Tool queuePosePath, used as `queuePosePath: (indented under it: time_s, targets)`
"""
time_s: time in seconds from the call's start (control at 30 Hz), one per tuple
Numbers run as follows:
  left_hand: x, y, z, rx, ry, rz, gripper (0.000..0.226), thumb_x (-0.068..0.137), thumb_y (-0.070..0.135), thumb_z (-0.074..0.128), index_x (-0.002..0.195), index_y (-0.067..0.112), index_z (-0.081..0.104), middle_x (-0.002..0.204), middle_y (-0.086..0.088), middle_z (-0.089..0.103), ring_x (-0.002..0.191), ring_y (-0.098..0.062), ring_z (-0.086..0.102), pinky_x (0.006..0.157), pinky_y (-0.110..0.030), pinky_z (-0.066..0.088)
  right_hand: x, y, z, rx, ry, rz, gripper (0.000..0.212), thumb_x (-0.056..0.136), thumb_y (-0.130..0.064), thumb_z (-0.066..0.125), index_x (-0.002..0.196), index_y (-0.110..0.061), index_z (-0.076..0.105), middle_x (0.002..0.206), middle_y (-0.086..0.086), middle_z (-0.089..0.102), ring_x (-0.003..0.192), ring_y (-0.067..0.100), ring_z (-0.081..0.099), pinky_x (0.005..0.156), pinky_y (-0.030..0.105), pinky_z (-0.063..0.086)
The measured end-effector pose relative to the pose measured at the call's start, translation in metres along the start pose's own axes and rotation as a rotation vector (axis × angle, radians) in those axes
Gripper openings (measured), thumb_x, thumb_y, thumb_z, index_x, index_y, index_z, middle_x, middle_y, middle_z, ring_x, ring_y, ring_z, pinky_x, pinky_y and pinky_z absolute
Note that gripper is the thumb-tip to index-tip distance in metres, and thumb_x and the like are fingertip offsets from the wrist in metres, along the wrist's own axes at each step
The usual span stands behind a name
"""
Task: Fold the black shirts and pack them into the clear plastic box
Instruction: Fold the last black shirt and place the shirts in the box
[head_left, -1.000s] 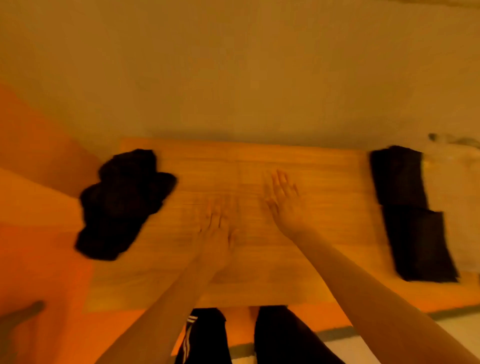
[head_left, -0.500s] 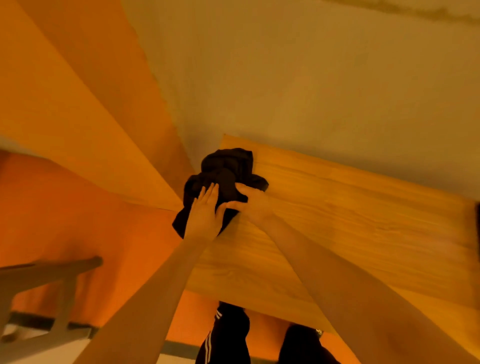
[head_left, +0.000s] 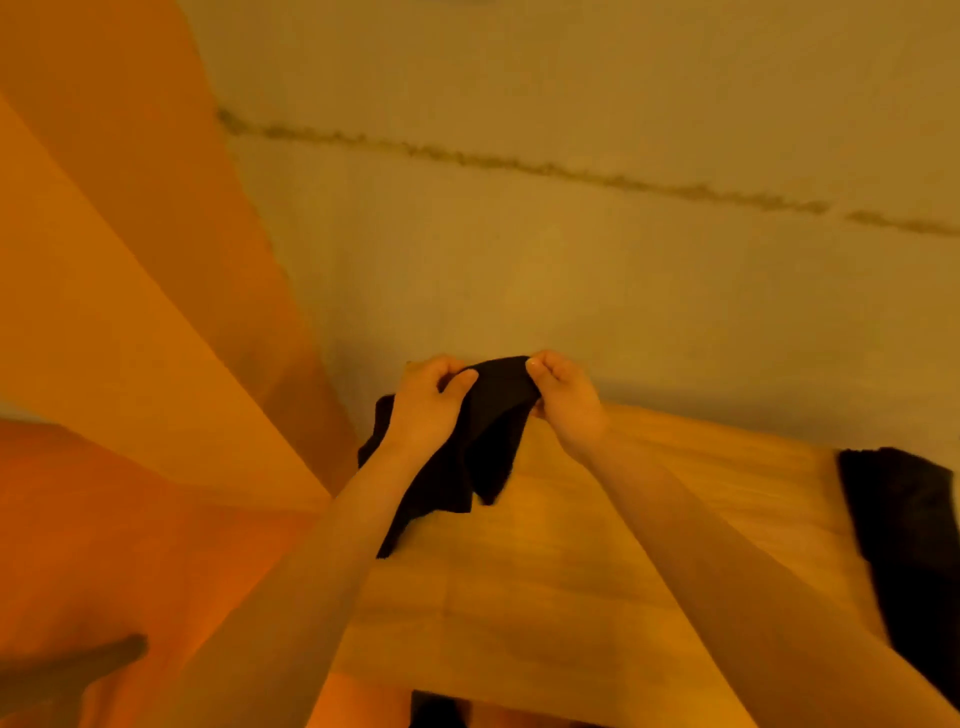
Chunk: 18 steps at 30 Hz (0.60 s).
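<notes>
At far lower left, a dark blurred bar (head_left: 62, 670), kind not clear; at 9 o'clock an orange surface (head_left: 130, 530) beside the wood.

Left hand (head_left: 423, 402) raised at the far left corner of the tabletop (head_left: 545, 597), fingers (head_left: 460, 382) curled and pinching the upper edge of a black shirt (head_left: 488, 441). Half a second ago laid flat on the crumpled heap, fingers straight; now closed round cloth and lifted.

Shirt stretched between both hands at about 12 o'clock of the tabletop, top edge taut, the rest hanging in loose folds toward 7 o'clock, lower corner trailing over the left edge of the wood behind the left forearm. Earlier bunched in a lump on the corner; now pulled up and partly opened out. Whether more shirts lie beneath cannot be told.

Right hand (head_left: 563, 400) just beside the left, at the same height, thumb and curled fingers (head_left: 537, 366) pinching the other end of that same top edge. Before, resting on the heap with thumb out; now gripping.

Behind the hands, a pale wall (head_left: 571, 260) with a dark uneven streak (head_left: 519, 166) running across it.

At 3 o'clock, dark folded cloth (head_left: 904, 545) lying flat on the right end of the tabletop, cut off by the frame edge. Barely a sliver of it visible half a second ago; a wider part in view now. Box not in view.
</notes>
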<state>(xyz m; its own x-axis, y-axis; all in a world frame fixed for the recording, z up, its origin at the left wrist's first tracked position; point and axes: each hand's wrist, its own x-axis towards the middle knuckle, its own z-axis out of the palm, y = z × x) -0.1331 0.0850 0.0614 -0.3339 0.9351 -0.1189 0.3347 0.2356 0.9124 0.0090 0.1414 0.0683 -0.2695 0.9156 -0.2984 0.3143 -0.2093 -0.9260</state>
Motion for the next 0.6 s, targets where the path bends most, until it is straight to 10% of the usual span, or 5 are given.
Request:
queuePosePath:
  time_s: [0.6]
  targets:
    - [-0.012,0.36,0.036,-0.376,-0.132,0.372,0.03,0.095,0.028,0.05,0.072,0.011,0.057,0.072,-0.007,0.056,0.072,-0.022,0.053,0.064,-0.031,0.042,-0.116,-0.25,-0.247,0.17,0.167,-0.526,0.014,0.089,-0.008,0.057,0.085,-0.017,0.068,0.071,-0.001,0.067,0.064,0.007,0.062,0.062,0.017,0.052]
